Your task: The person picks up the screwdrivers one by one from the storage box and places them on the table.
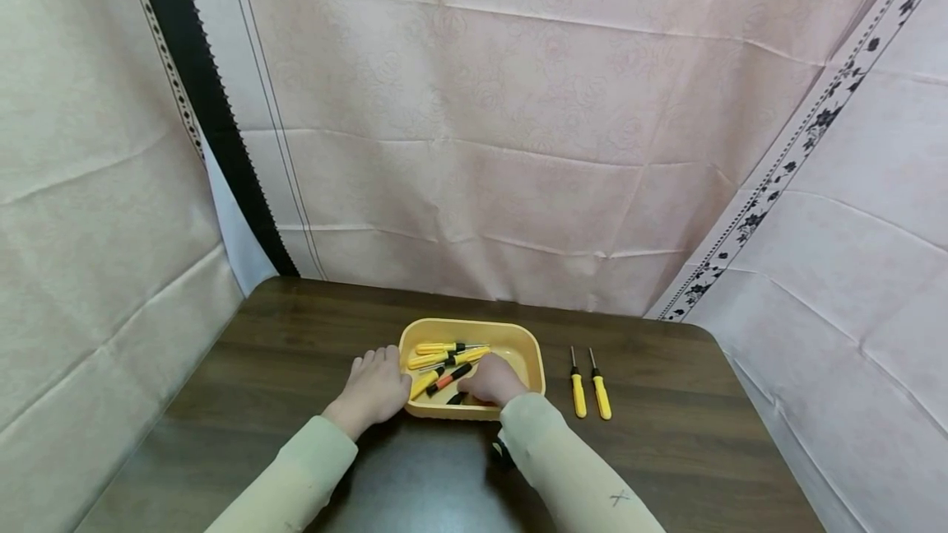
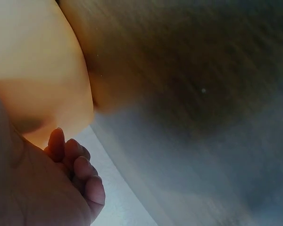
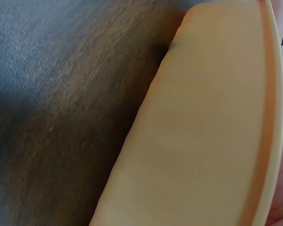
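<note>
A yellow plastic tray (image 1: 448,411) holds several screwdrivers with yellow and black handles (image 1: 425,360) and one with an orange and black handle (image 1: 449,379). At its left end lies my left hand (image 1: 375,389), thumb side against the rim; the left wrist view shows its fingers (image 2: 94,190) loosely bent beside the tray wall (image 2: 42,61). My right hand (image 1: 494,381) reaches over the front rim into the tray's right half, close to the screwdrivers. Its fingertips are hidden, and the tray wall (image 3: 207,113) blocks most of the right wrist view.
Two yellow-handled screwdrivers, one (image 1: 578,393) left of the other (image 1: 601,397), lie side by side on the dark wooden table (image 1: 666,451), right of the tray. Pale cloth (image 1: 481,146) hangs behind the table and at both sides.
</note>
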A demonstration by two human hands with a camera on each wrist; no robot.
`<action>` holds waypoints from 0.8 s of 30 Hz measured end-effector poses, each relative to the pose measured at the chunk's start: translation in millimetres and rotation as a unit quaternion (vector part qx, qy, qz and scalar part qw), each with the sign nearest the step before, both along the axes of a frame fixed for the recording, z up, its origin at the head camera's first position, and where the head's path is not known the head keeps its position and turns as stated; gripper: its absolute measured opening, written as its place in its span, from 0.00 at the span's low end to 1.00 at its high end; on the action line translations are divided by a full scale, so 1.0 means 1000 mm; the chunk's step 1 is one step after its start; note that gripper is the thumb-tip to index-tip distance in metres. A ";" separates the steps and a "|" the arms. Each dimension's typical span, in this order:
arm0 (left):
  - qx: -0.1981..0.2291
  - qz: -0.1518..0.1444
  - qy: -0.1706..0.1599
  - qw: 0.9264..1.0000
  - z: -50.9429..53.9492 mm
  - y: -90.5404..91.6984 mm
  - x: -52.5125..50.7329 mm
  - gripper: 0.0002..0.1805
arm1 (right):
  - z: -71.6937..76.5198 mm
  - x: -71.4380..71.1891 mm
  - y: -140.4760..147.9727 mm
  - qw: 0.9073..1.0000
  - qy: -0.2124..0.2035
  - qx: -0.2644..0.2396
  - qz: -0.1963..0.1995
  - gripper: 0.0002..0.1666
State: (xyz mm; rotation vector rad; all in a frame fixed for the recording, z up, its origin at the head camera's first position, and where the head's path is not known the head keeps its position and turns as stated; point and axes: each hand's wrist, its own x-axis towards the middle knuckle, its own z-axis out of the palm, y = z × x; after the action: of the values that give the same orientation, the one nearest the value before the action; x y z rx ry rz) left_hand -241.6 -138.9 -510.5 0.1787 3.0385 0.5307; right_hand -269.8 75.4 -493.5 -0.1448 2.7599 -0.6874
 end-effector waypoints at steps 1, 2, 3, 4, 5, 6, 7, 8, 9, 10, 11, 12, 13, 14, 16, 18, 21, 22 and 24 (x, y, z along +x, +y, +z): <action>0.001 0.000 -0.001 1.000 0.000 0.000 0.000 0.19 | 0.000 -0.001 0.001 1.000 -0.001 -0.004 -0.002 0.28; 0.003 0.000 -0.003 1.000 0.000 0.000 0.000 0.19 | 0.000 -0.001 0.003 1.000 -0.004 -0.007 -0.005 0.27; 0.002 0.000 -0.003 1.000 0.000 0.000 -0.001 0.19 | -0.001 -0.002 0.004 1.000 -0.003 -0.008 -0.008 0.26; 0.002 0.000 -0.004 1.000 0.000 0.000 -0.001 0.19 | -0.001 -0.003 0.006 1.000 -0.003 -0.007 -0.010 0.26; 0.001 -0.001 -0.004 1.000 0.000 0.000 -0.001 0.19 | -0.001 -0.004 0.008 1.000 0.000 -0.008 -0.013 0.25; 0.001 -0.001 -0.004 1.000 0.000 0.000 -0.001 0.19 | -0.001 -0.005 0.010 1.000 0.002 -0.006 -0.018 0.23; 0.001 -0.001 -0.003 1.000 0.000 -0.001 -0.001 0.19 | -0.002 -0.006 0.012 1.000 0.006 -0.004 -0.022 0.22; 0.001 -0.001 -0.004 1.000 0.000 -0.001 -0.001 0.19 | -0.002 -0.007 0.014 1.000 0.008 0.000 -0.026 0.20; 0.002 0.000 -0.004 1.000 0.000 -0.002 -0.001 0.19 | -0.002 -0.008 0.016 1.000 0.011 0.003 -0.028 0.19; 0.004 0.000 -0.005 1.000 0.000 -0.002 -0.001 0.19 | -0.003 -0.009 0.018 0.999 0.013 0.005 -0.029 0.18; 0.005 0.001 -0.005 1.000 0.000 -0.002 0.000 0.19 | -0.004 -0.009 0.020 0.999 0.018 0.005 -0.030 0.16; 0.007 0.001 -0.005 1.000 0.001 -0.002 0.000 0.19 | -0.004 -0.010 0.022 0.999 0.018 0.007 -0.030 0.15; 0.008 0.001 -0.005 1.000 0.000 -0.002 0.000 0.19 | -0.004 -0.010 0.023 0.999 0.020 0.009 -0.029 0.15; 0.010 0.000 -0.005 1.000 0.000 -0.002 0.000 0.19 | -0.004 -0.010 0.025 0.999 0.020 0.010 -0.027 0.15; 0.012 -0.002 -0.004 1.000 0.000 -0.001 0.001 0.18 | -0.003 -0.009 0.027 0.999 0.022 0.014 -0.022 0.15; 0.013 -0.005 -0.004 1.000 0.000 -0.001 0.001 0.18 | 0.000 -0.007 0.028 0.999 0.019 0.021 -0.018 0.15; 0.014 -0.006 -0.005 1.000 0.001 -0.001 0.001 0.19 | 0.003 -0.004 0.030 0.999 0.013 0.028 -0.011 0.14; 0.013 -0.005 -0.005 1.000 0.001 -0.001 0.001 0.19 | 0.004 -0.003 0.030 0.999 0.010 0.031 -0.009 0.15; 0.013 -0.004 -0.006 1.000 0.001 0.000 0.001 0.20 | 0.006 -0.002 0.031 0.999 0.001 0.034 -0.006 0.14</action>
State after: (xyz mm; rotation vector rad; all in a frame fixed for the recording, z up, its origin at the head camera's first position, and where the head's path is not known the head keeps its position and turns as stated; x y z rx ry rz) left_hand -241.0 -139.3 -509.0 0.1891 3.0182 0.5699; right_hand -272.1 106.5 -487.1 -0.1156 2.7835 -0.5961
